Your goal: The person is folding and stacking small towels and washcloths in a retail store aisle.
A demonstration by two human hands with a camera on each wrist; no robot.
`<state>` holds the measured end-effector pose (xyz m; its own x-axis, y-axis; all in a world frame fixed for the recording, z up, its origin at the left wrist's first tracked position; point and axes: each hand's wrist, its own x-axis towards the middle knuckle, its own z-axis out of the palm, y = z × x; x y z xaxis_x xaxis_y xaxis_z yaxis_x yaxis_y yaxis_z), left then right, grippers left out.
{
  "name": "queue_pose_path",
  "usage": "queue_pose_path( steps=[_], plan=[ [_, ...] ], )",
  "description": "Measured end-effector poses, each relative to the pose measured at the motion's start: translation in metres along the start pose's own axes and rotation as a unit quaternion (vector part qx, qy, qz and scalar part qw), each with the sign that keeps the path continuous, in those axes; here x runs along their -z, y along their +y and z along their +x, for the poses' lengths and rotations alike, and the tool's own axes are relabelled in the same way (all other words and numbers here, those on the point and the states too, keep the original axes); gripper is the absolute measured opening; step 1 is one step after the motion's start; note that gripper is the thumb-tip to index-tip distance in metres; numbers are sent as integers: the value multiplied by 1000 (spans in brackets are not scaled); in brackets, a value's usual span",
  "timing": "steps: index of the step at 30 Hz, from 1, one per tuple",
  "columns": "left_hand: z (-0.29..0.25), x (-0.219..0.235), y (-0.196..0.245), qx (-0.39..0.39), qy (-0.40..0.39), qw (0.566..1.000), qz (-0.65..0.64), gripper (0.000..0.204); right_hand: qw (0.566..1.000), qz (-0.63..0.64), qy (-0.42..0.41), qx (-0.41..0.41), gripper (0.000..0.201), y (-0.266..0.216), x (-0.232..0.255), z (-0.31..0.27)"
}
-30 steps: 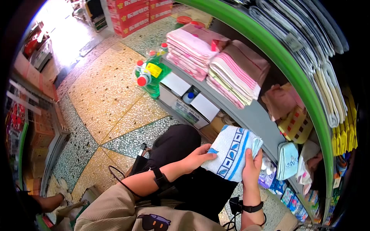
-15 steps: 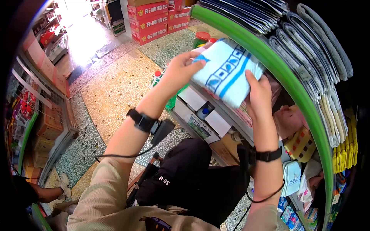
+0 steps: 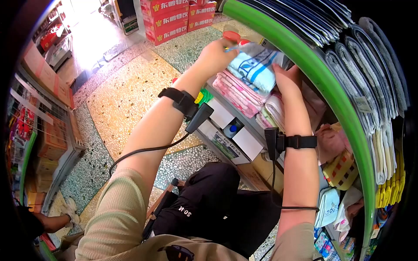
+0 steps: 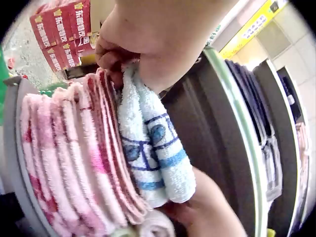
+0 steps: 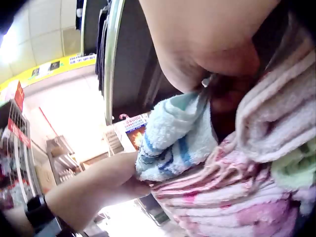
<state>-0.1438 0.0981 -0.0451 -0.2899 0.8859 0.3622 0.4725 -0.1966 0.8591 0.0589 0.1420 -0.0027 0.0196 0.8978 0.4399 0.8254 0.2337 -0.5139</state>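
Observation:
A folded white towel with blue bands and a blue pattern [image 3: 256,71] lies over the stack of folded pink towels [image 3: 237,93] on the grey shelf. My left hand [image 3: 216,57] pinches its far left end; in the left wrist view, the curled fingers of this left hand [image 4: 140,44] grip the towel's folded edge [image 4: 153,143]. At the opposite end, my right hand [image 3: 288,80] holds the towel between thumb and fingers. Seen from the right wrist, the right hand [image 5: 212,59] hides part of that corner, and the towel [image 5: 173,136] touches the pink stack [image 5: 222,192].
A green shelf edge [image 3: 313,61] curves close above my right hand. Grey and dark folded towels [image 3: 361,82] stand on the upper shelf. Below are a white open carton [image 3: 248,145] and green bottles [image 3: 208,96]. Red drink cartons [image 3: 165,21] are stacked behind on the floor.
Both hands have carried the blue-and-white towel from over my lap up and forward to the shelf. It has come down onto the pink stack, both hands still holding it.

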Motion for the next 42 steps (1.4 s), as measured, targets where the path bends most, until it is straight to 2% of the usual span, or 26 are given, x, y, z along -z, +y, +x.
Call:
queue_pose_path(
  steps=[2, 3, 4, 7, 8, 11, 14, 16, 18, 21, 25, 26, 28, 29, 30, 31, 32, 35, 38, 39, 40, 41, 42],
  plan=[
    [-3, -5, -5, 28, -9, 998, 59, 46, 999, -32, -4, 22, 68, 17, -8, 9],
    [-6, -4, -3, 34, -4, 997, 65, 46, 998, -47, -6, 33, 67, 16, -8, 9],
    [-9, -4, -2, 40, 0, 997, 71, 46, 996, -78, 2, 45, 57, 16, -7, 9],
    [-15, -4, 3, 49, 9, 996, 67, 44, 986, -147, 9, 77, 52, 12, 1, 10],
    [-15, -3, 7, 49, 12, 997, 63, 44, 977, -164, 39, 129, 41, 10, 3, 9],
    [-15, -3, 10, 37, 26, 997, 68, 42, 960, -24, -22, 278, 36, -2, 12, 10],
    [-15, -2, 11, 2, 45, 994, 100, 39, 932, -85, -23, 353, 39, 0, 5, 5],
    [-12, -5, 3, -46, 80, 984, 153, 37, 943, -85, -96, 307, 43, 22, -11, 6],
    [-17, -4, 6, -53, 85, 981, 166, 35, 949, -121, -155, 246, 49, 37, -24, 0],
    [-23, -7, 4, -102, 117, 967, 203, 32, 949, -123, -176, 229, 51, 41, -24, -4],
    [-26, -17, 7, -218, 185, 934, 213, 25, 949, -155, -178, 209, 50, 36, -24, -9],
    [-27, -19, 9, -260, 159, 931, 199, 24, 952, -138, -181, 203, 50, 38, -26, -8],
    [-32, -25, 15, -343, 105, 917, 174, 22, 945, -121, -166, 255, 50, 62, -46, 8],
    [-37, -28, 20, -345, 90, 918, 171, 21, 941, -110, -157, 279, 50, 69, -52, 13],
    [-44, -30, 28, -348, 75, 919, 168, 21, 954, -63, -145, 257, 50, 65, -45, 10],
    [-46, -32, 33, -350, 61, 920, 164, 20, 963, -16, -132, 234, 50, 56, -26, 4],
    [-45, -34, 34, -359, 83, 915, 167, 23, 970, 30, -119, 210, 50, 49, -7, -2],
    [-28, -26, 47, -320, 3, 926, 201, 26, 950, 170, -146, 217, 50, 46, 53, -21],
    [-17, -29, 69, -287, 2, 930, 231, 28, 957, 202, -196, 76, 44, 70, 96, -46],
    [-12, -33, 74, -276, 0, 931, 238, 28, 970, 121, -179, 109, 47, 80, 105, -54],
    [-3, -39, 76, -215, -67, 931, 287, 31, 976, 39, -160, 140, 50, 93, 110, -61],
    [7, -50, 67, -257, -62, 916, 303, 32, 974, -42, -141, 170, 53, 102, 115, -65],
    [15, -65, 50, -298, -56, 898, 320, 35, 970, -43, -166, 172, 58, 107, 120, -65]
  ],
)
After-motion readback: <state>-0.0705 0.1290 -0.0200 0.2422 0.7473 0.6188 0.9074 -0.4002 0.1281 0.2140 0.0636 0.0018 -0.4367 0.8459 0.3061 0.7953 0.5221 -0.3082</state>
